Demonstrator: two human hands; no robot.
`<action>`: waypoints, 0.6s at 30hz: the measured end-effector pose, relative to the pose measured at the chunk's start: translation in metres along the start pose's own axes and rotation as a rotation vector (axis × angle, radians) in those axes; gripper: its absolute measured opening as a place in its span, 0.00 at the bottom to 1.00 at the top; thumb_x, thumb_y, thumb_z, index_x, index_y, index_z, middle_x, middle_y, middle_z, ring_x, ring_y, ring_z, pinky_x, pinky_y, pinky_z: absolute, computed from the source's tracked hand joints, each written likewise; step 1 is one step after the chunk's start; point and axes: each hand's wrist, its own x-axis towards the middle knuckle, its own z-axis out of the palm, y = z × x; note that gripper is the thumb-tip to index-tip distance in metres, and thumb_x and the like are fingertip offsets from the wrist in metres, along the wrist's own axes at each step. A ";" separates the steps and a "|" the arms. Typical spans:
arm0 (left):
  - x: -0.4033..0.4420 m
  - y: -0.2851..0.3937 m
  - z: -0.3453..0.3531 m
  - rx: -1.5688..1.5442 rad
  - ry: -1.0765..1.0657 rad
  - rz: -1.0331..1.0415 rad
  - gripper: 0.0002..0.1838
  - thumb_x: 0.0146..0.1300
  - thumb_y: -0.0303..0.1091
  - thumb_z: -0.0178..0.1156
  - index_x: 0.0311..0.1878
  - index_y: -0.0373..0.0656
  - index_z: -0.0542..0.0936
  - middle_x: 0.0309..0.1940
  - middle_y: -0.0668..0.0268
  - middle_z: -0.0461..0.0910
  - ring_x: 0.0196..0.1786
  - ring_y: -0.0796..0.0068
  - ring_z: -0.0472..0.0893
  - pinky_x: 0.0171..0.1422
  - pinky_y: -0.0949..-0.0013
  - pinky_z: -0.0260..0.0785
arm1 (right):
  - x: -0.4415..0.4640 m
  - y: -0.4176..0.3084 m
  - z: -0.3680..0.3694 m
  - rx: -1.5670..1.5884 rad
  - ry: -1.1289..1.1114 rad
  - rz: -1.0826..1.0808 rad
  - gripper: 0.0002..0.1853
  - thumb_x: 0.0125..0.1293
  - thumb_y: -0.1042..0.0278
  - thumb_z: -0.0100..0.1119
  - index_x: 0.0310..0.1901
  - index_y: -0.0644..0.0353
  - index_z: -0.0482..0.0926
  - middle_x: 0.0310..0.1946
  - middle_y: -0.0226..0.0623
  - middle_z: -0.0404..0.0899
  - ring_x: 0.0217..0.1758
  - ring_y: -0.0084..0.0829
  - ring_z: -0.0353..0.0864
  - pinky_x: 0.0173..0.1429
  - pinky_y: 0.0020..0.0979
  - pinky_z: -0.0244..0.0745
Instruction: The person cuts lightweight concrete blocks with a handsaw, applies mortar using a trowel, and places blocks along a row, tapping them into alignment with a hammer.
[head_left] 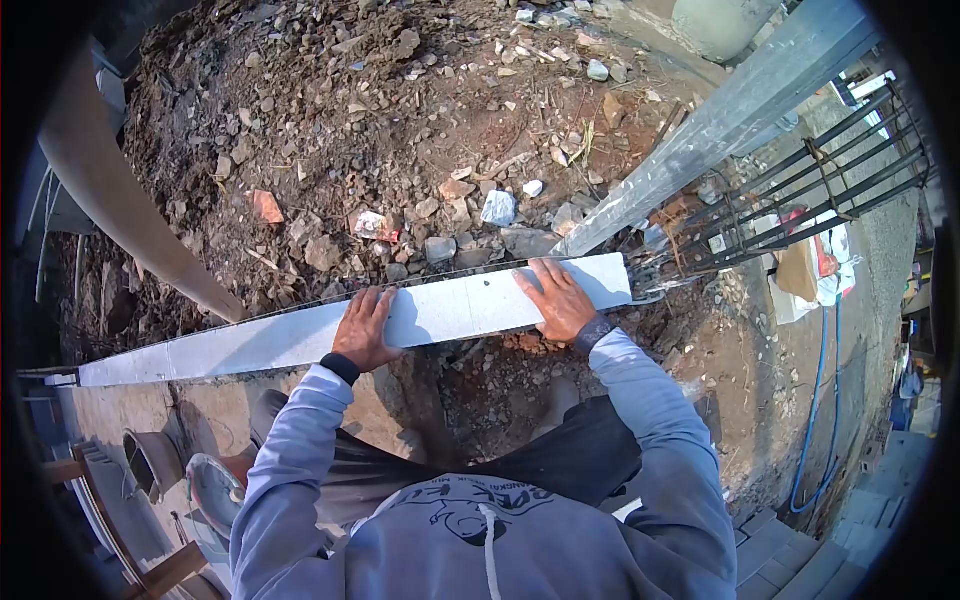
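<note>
So the person's crouched right over a long, straight row of smooth, pale white rectangular blocks (440, 305), both hands palm-down on it. Left hand (367, 328) has its fingers a little apart and bent over the top. Right hand (560, 300) is opened wider, fingers reaching toward the far edge, near the right end of the row. Neither looks closed around anything; how hard they're pressing, can't tell.

As for how far along it is, I'd call this row pretty well advanced. It runs end to end from way over on the left to just beside the rusty steel rebar cage (800, 190), with only faint joints showing. Rough, broken ground shows between that end and the cage, so maybe that bit is left. Can't tell whether the blocks under the hands are bonded or just set down, or if they're dead level.

Big grey metal post (700, 130) slants down by the far edge, rubble-strewn brown soil (400, 130) beyond. There's a round, grey-stained bucket (215, 490) down by the person's left side.
</note>
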 end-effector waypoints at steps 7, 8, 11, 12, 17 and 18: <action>-0.009 0.001 0.010 0.012 0.068 -0.009 0.55 0.38 0.44 0.76 0.71 0.43 0.59 0.67 0.49 0.60 0.72 0.46 0.59 0.76 0.51 0.51 | -0.043 0.041 -0.014 0.145 0.442 0.829 0.36 0.51 0.58 0.71 0.61 0.63 0.70 0.52 0.47 0.74 0.60 0.49 0.70 0.65 0.47 0.64; -0.012 0.001 0.013 0.021 0.085 -0.010 0.55 0.39 0.45 0.76 0.72 0.43 0.59 0.68 0.49 0.59 0.72 0.46 0.58 0.77 0.50 0.50 | -0.047 0.047 -0.007 0.136 0.422 0.962 0.36 0.52 0.57 0.71 0.61 0.64 0.70 0.53 0.49 0.74 0.59 0.49 0.71 0.64 0.46 0.65; -0.021 -0.001 0.021 0.069 0.129 -0.037 0.55 0.41 0.48 0.75 0.72 0.43 0.59 0.71 0.50 0.57 0.74 0.48 0.56 0.78 0.49 0.46 | -0.056 0.064 0.024 0.244 0.389 1.274 0.37 0.52 0.53 0.70 0.60 0.66 0.69 0.53 0.53 0.75 0.58 0.50 0.74 0.63 0.46 0.68; -0.025 -0.001 0.027 0.092 0.143 -0.071 0.55 0.42 0.50 0.75 0.73 0.43 0.58 0.72 0.51 0.56 0.75 0.49 0.55 0.78 0.49 0.44 | -0.055 0.072 0.039 0.365 0.395 1.309 0.38 0.52 0.52 0.70 0.60 0.66 0.69 0.53 0.54 0.76 0.58 0.51 0.75 0.61 0.45 0.70; -0.045 0.001 0.047 0.094 0.192 -0.320 0.52 0.51 0.56 0.69 0.74 0.42 0.57 0.75 0.54 0.55 0.77 0.57 0.53 0.80 0.48 0.38 | -0.045 0.077 0.040 0.864 0.571 1.209 0.35 0.55 0.63 0.71 0.61 0.69 0.68 0.49 0.49 0.81 0.50 0.41 0.82 0.54 0.36 0.76; -0.053 0.002 0.050 0.112 0.209 -0.309 0.48 0.54 0.55 0.67 0.74 0.42 0.58 0.74 0.55 0.56 0.77 0.57 0.53 0.80 0.48 0.38 | -0.047 0.091 0.056 0.895 0.568 1.233 0.32 0.55 0.66 0.71 0.60 0.69 0.70 0.49 0.47 0.81 0.49 0.38 0.82 0.54 0.35 0.75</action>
